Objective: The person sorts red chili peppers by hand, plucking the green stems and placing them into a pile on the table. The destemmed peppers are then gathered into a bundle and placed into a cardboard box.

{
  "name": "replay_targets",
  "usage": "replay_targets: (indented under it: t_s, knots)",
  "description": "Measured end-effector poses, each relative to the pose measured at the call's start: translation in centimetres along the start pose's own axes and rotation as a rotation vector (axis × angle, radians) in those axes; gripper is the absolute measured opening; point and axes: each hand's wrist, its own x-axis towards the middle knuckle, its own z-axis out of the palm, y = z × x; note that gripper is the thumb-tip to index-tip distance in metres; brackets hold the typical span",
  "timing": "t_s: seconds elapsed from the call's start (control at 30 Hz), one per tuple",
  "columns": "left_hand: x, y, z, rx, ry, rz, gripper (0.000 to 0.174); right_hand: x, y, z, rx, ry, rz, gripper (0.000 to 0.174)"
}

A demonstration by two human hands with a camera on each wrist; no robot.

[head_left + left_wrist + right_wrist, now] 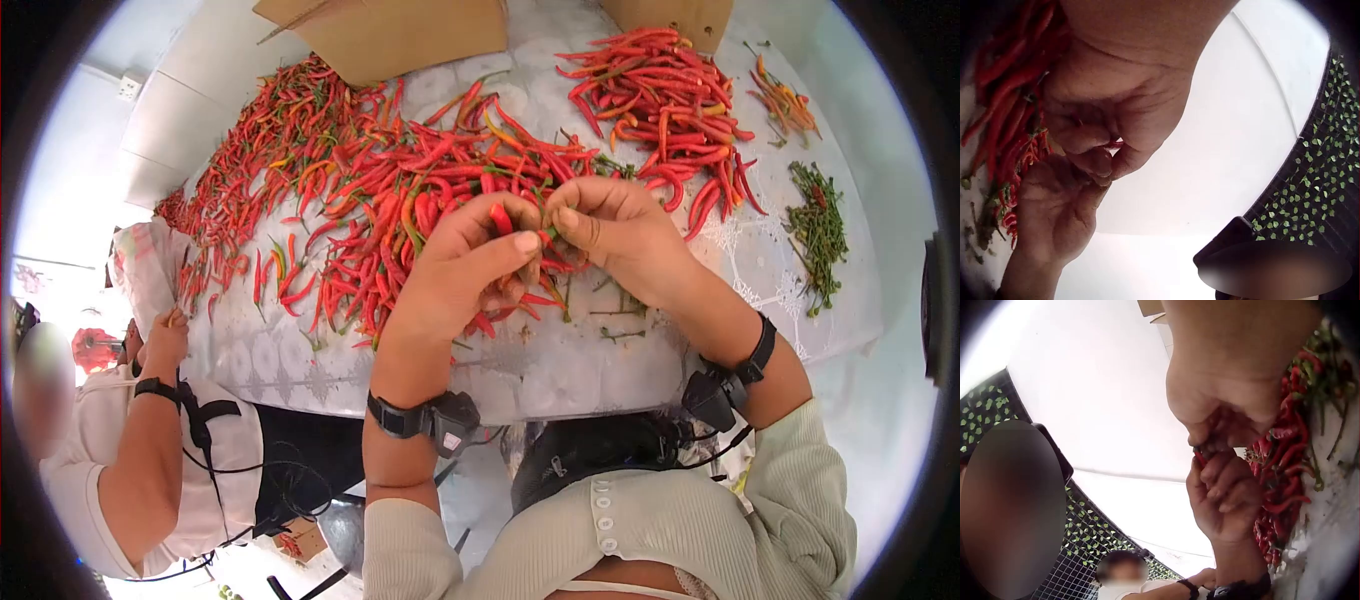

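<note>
Over the near side of the chili pile [430, 170], both hands meet. The left hand [465, 260] curls its fingers round a red chili [500, 217], the thumb lying along it. Touching its fingertips, the right hand [625, 240] pinches at the chili's green stem end [548, 233]. In the right wrist view the chili [1200, 457] shows between the left hand [1229, 500] and the right hand [1229, 400]. The left wrist view shows the left hand [1119, 106] above the right hand [1057, 206], with most of the chili hidden by fingers.
A second heap of red chilies [670, 110] lies at the back right, with green stems [818, 235] and a few orange chilies [782, 98] beyond it. Cardboard boxes [400, 40] stand at the back. At the left, another person's hand [168, 335] is near a plastic bag [148, 265].
</note>
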Motion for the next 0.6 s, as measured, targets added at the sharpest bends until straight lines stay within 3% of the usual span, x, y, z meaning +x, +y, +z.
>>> replay_targets:
  t_s: [0.23,0.27,0.37,0.57,0.6]
  knots:
    - [0.1,0.1,-0.5,-0.063,-0.106,-0.001,0.015,0.5,0.4,-1.7,0.559,-0.165,0.176,0.01]
    - [0.2,0.1,-0.7,-0.092,-0.116,0.006,0.015,0.5,0.0,-1.8,0.509,-0.018,0.162,0.009]
    - [0.2,0.2,-0.6,-0.118,-0.071,0.061,0.016,0.8,-0.4,-1.3,-0.066,0.334,0.031,0.009]
    - [0.1,0.0,0.0,0.042,0.018,0.099,0.022,0.4,-0.1,-0.1,-0.653,0.287,-0.455,0.018]
    - [0.1,0.1,0.0,0.037,0.007,0.109,0.025,0.3,0.1,0.3,-0.522,0.257,-0.443,0.019]
